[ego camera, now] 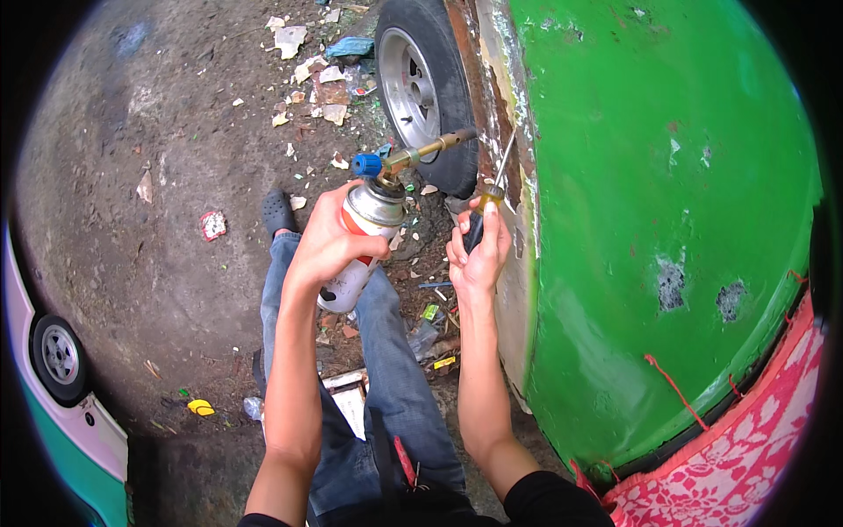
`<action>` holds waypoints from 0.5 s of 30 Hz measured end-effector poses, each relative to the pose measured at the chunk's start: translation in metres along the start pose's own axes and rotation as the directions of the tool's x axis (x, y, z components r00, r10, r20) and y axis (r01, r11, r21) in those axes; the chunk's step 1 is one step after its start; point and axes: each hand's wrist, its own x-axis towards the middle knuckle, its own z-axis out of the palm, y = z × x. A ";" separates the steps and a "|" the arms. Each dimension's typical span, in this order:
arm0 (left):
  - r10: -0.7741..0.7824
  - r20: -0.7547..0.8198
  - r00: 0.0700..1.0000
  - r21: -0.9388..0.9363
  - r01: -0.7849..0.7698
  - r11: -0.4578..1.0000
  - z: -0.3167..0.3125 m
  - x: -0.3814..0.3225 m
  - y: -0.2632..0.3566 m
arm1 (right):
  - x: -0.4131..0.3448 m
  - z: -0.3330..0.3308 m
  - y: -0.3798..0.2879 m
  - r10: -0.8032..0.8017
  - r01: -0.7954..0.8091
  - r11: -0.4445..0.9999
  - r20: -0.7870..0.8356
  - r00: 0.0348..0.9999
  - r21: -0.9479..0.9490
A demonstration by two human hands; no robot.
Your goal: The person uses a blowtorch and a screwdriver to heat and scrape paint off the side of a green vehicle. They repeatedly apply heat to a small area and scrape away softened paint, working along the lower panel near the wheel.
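My left hand (332, 240) is wrapped around a gas canister (373, 205) with a brass blowtorch head (408, 157) and a blue knob (366, 165). The torch nozzle points right, close to the scraped lower edge (504, 99) of a green vehicle body panel (606, 197); I cannot tell whether a flame burns. In my right hand (479, 253) is a flat-shafted hand tool, likely a screwdriver (490, 192), with a yellow and black handle. Its metal tip lies at the scraped edge, where old paint, rust and bare patches show.
A wheel with a grey rim (409, 89) sits beside the panel. Paint flakes (332, 92) and litter cover the dirt ground (184, 132). A pink patterned cloth (718, 454) borders the panel at lower right. Another vehicle (72, 421) stands at far left.
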 end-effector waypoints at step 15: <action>-0.015 0.058 0.998 -0.028 0.017 0.999 0.002 0.009 0.007 | 0.000 0.005 0.000 -0.010 0.010 0.999 -0.002 1.000 0.039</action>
